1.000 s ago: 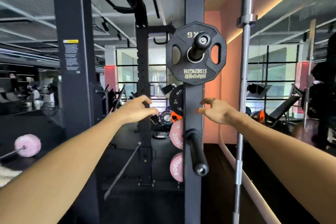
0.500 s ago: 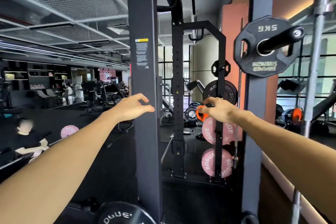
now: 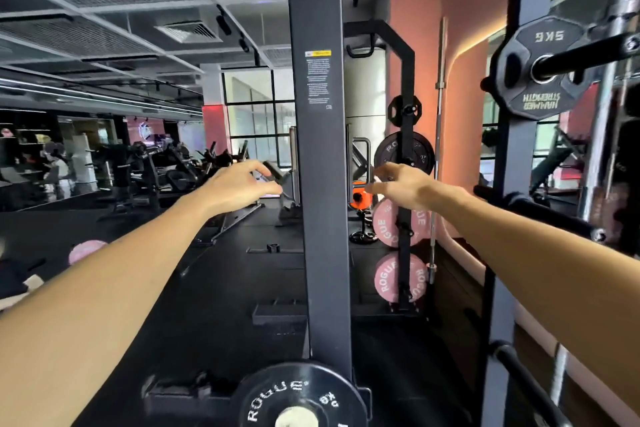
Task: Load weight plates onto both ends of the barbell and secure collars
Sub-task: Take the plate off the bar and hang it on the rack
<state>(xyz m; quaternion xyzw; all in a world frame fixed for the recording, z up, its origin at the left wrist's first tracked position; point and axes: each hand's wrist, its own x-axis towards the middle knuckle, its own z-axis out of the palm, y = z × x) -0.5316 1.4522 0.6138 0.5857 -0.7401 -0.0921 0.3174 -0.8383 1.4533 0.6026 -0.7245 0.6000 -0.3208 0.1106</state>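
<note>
Both my arms reach forward on either side of a dark rack upright (image 3: 320, 184). My left hand (image 3: 239, 185) is empty with fingers apart, left of the post. My right hand (image 3: 403, 184) is empty too, fingers spread, right of the post. A black Rogue weight plate (image 3: 301, 395) sits on a bar end at the bottom centre, below my arms. A black Hammer Strength plate (image 3: 540, 69) hangs on a storage peg at the upper right. Pink Rogue plates (image 3: 388, 229) and a black plate (image 3: 391, 151) hang on a far rack behind my right hand. No collar is visible.
A chrome barbell (image 3: 609, 97) stands upright at the right edge, another thin bar (image 3: 438, 135) against the pink wall. A pink plate (image 3: 85, 251) lies low on the left. An orange plate (image 3: 360, 196) sits beyond the post. People and machines stand at the far left.
My view has swung left and down: the Hammer Strength plate slid to the right edge and the Rogue plate rose into view. Both hands stay empty and outstretched.
</note>
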